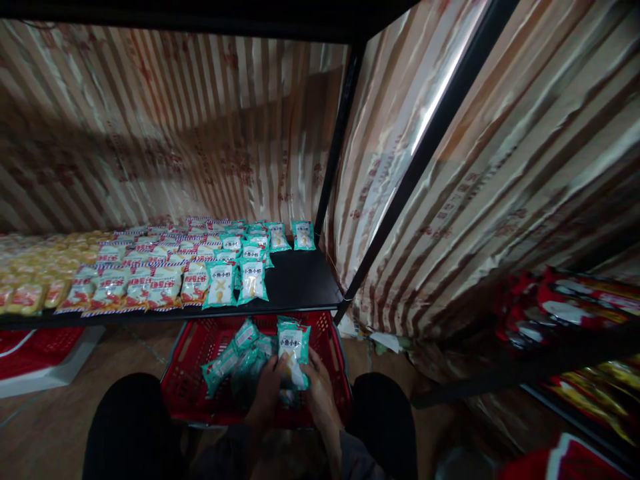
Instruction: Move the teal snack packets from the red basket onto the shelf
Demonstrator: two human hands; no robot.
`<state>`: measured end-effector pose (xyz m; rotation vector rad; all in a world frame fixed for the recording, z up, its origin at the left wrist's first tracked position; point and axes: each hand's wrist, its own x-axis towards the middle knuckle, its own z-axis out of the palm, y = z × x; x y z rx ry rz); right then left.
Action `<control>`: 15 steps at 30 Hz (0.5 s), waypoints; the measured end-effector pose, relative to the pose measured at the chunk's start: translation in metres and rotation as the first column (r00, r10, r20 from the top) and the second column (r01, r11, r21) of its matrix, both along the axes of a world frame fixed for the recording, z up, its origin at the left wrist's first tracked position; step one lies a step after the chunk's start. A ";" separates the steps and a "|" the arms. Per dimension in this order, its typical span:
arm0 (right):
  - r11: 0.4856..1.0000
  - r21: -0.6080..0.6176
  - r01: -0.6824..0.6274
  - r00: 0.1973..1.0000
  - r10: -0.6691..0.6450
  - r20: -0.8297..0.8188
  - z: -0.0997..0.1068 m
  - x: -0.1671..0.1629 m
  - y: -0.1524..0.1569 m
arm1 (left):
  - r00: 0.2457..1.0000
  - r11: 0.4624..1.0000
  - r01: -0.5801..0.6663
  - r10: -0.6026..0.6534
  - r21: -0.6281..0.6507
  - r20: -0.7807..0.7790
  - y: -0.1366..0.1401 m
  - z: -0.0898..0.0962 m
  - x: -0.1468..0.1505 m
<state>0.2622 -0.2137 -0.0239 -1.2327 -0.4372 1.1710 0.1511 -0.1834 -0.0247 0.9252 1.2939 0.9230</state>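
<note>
Over a red plastic basket (181, 377), a teal and white snack bag (294, 343) is held upright between my two hands, its printed front facing me. My left hand (269, 385) is closed on the bag's lower left side. On its lower right edge, my right hand (320, 385) grips it with the fingers partly behind it. More teal snack bags (225, 365) lie loosely heaped in the basket, left of the held one. Just beyond the basket, rows of matching bags (253, 280) stand on a black shelf (300, 283).
Red, white and orange snack bags (165, 287) and yellow packs (27, 297) fill the shelf's left part. A dark metal post (395, 207) rises at the shelf's right corner. Another rack with red packs (565, 303) stands at right. My knees (383, 420) flank the basket.
</note>
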 end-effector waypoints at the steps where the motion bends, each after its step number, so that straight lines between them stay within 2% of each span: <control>1: 1.000 -0.009 -0.005 1.000 0.005 0.017 -0.001 0.000 0.000 | 1.000 1.000 0.015 -0.015 -0.005 0.003 0.000 0.002 0.000; 4: 1.000 -0.025 -0.004 0.996 0.006 0.085 -0.004 0.002 0.000 | 0.998 0.998 0.070 -0.069 0.011 -0.008 0.001 0.006 0.000; 10: 0.995 -0.067 -0.072 0.971 0.085 0.223 -0.001 0.002 0.004 | 0.998 1.000 0.013 -0.012 0.020 -0.069 0.006 0.015 0.002; 15: 0.992 -0.090 -0.089 0.926 0.116 0.359 0.001 -0.002 0.009 | 0.999 0.998 -0.016 0.018 0.053 -0.048 0.006 0.015 0.004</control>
